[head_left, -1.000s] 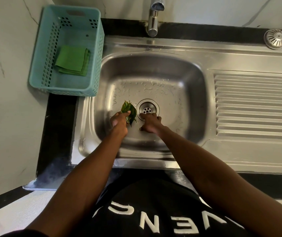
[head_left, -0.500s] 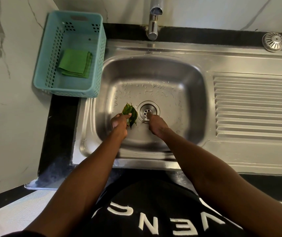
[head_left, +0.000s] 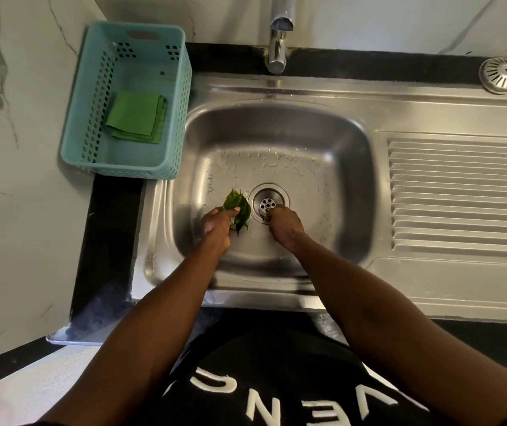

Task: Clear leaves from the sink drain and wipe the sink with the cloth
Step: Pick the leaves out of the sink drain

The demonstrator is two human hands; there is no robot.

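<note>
A bunch of leaves (head_left: 238, 212) is gripped in the left hand (head_left: 217, 226) beside the sink (head_left: 276, 142) drain (head_left: 268, 202). The drain's near edge is touched by the curled right hand (head_left: 283, 224); whether anything is pinched cannot be told. The folded cloth (head_left: 136, 116) is left in the basket (head_left: 92, 96).

Against the drain (head_left: 269, 202) as our landmark, the main change we see is in the right hand (head_left: 283, 224). A second ago it lies flat just below the drain, fingers spread on the sink floor. Now its fingertips sit on the drain's lower rim, bunched together, and they seem to pinch something small and pale there, though we cannot make out what it is. The left hand (head_left: 218, 226), just left of the drain, has barely shifted; the leaves (head_left: 237, 210) in its grip now fan out slightly closer to the drain's rim.
</note>
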